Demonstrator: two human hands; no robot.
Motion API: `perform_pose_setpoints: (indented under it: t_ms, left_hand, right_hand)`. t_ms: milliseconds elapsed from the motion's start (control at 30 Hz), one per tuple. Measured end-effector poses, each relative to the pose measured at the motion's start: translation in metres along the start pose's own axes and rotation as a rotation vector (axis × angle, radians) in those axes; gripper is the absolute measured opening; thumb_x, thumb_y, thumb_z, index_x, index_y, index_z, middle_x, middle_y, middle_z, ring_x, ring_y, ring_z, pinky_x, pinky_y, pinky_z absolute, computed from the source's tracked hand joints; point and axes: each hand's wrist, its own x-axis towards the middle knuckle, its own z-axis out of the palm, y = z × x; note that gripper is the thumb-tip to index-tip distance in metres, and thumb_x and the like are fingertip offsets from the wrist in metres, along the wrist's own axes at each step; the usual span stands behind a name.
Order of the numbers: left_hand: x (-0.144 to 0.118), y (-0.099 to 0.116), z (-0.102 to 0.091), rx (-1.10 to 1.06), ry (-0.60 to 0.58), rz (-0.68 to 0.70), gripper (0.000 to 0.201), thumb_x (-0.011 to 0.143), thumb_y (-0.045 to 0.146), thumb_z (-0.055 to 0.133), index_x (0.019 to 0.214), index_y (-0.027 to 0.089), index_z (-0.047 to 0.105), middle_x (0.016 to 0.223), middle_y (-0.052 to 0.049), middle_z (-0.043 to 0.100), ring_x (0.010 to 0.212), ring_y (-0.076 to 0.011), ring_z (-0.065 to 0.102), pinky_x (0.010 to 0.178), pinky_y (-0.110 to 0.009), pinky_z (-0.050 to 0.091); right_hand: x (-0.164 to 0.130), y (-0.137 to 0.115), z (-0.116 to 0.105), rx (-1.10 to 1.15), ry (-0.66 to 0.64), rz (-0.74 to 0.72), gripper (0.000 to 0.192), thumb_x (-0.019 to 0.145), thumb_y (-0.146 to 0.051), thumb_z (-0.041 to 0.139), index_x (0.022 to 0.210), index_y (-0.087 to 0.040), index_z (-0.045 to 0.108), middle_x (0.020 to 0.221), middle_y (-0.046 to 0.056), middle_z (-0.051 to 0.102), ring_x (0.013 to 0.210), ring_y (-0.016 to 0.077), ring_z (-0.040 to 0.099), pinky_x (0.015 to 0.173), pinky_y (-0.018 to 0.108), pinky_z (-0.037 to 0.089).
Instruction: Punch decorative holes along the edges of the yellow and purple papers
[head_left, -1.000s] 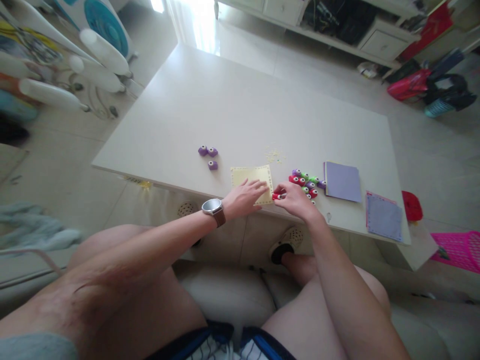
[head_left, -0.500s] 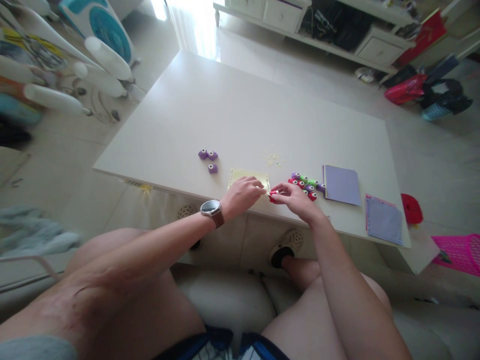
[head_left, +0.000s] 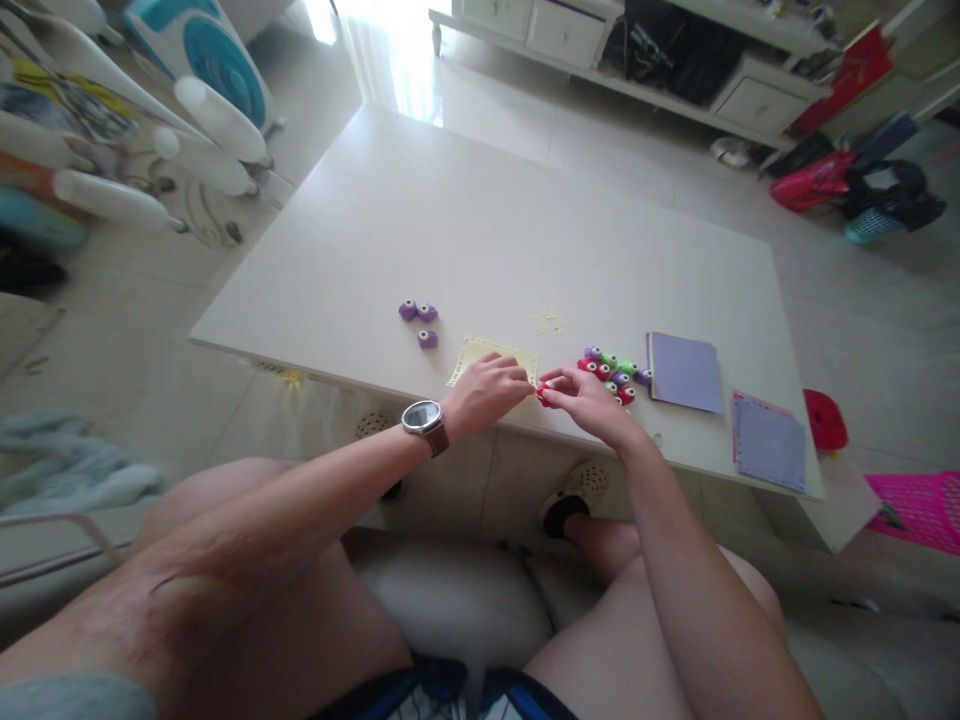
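Note:
A pale yellow sheet of paper (head_left: 487,350) with small holes along its edges lies near the table's front edge. My left hand (head_left: 495,385) is closed on the sheet's right side, partly covering it. In my right hand (head_left: 581,395) is a small red craft punch (head_left: 543,393), gripped between thumb and fingers at the sheet's right edge. Beside that hand sits a cluster of red, green and purple craft punches (head_left: 621,378). To the left stand several purple craft punches (head_left: 426,312). Tiny yellow paper bits (head_left: 549,320) are scattered behind the sheet.
A stack of purple paper (head_left: 686,372) lies right of the punches. Farther right is a stack of hole-edged sheets (head_left: 769,440) at the corner of the white table (head_left: 480,230). A pink basket (head_left: 919,510) stands beyond the table's right end.
The yellow sheet has turned slightly, its left corner now lower and clear of my left hand. The red punch has shifted a little at the sheet's edge, still in my right hand.

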Motion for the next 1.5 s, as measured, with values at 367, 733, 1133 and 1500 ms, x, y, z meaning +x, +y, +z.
perform_pose_setpoints:
  t_ms: [367,733,1133,1500]
  left_hand:
    - [0.0,0.001,-0.002,0.032,-0.033,0.029,0.029,0.105,0.023,0.055,0.081,0.02,0.071,0.086,-0.002,0.075,0.085,-0.0183,0.062,0.081,-0.036,0.039]
    - [0.002,-0.001,0.0,-0.122,-0.056,-0.188,0.019,0.098,0.02,0.06,0.09,0.022,0.078,0.088,-0.002,0.077,0.088,-0.019,0.064,0.082,-0.035,0.041]
    - [-0.011,-0.01,0.012,-0.138,-0.247,-0.208,0.048,0.077,0.032,0.083,0.121,0.019,0.071,0.13,-0.011,0.069,0.119,-0.0291,0.06,0.098,-0.042,0.051]
    - [-0.016,-0.009,0.009,-0.132,-0.289,-0.16,0.059,0.074,0.015,0.074,0.131,0.022,0.061,0.141,-0.012,0.061,0.132,-0.0304,0.054,0.105,-0.045,0.05]
  right_hand:
    - [-0.004,-0.004,0.0,-0.062,-0.03,-0.015,0.029,0.087,-0.037,0.074,0.107,-0.017,0.07,0.093,0.008,0.074,0.088,0.0207,0.067,0.074,0.029,0.051]
    - [-0.002,0.0,-0.004,-0.127,0.034,-0.013,0.019,0.095,-0.028,0.065,0.111,-0.019,0.069,0.096,0.006,0.073,0.091,0.0192,0.068,0.083,0.03,0.053]
    - [-0.003,0.006,-0.002,-0.798,0.146,-0.057,0.019,0.086,-0.005,0.065,0.098,-0.017,0.071,0.097,0.008,0.074,0.09,0.0212,0.067,0.079,0.028,0.046]
    - [-0.003,0.005,0.009,-0.967,0.115,-0.029,0.019,0.091,-0.009,0.062,0.101,-0.02,0.073,0.102,0.012,0.073,0.095,0.0256,0.065,0.079,0.031,0.043]
